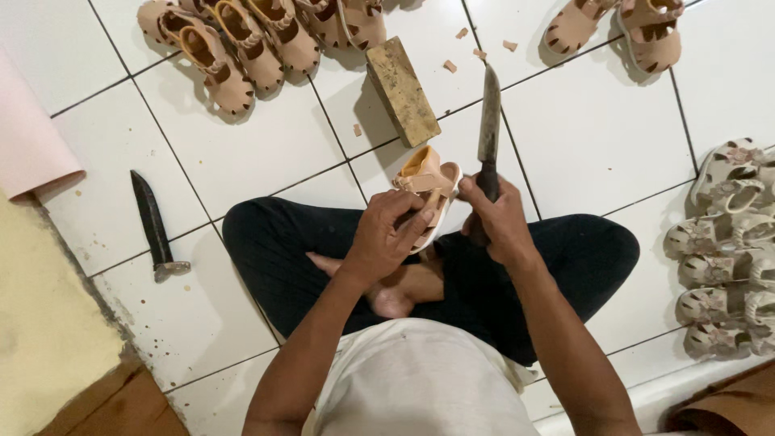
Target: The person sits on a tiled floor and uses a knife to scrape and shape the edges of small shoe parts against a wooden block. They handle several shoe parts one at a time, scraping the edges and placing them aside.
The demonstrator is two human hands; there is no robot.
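I sit cross-legged on a white tiled floor. My left hand (387, 234) grips a small tan sandal (426, 179) held on its side above my knees. My right hand (499, 220) is closed around the handle of a long dark knife (488, 121), whose blade points away from me and rises beside the sandal's sole edge. A worn wooden block (402, 90) lies on the tiles just beyond the sandal.
Several tan sandals (242, 40) lie in a row at top left, two more (622, 28) at top right. Grey-white patterned sandals (726, 242) are stacked at the right. A second knife (152, 222) lies on the floor at left, near pink and yellow sheet material (40, 323). Small offcuts (476, 50) dot the tiles.
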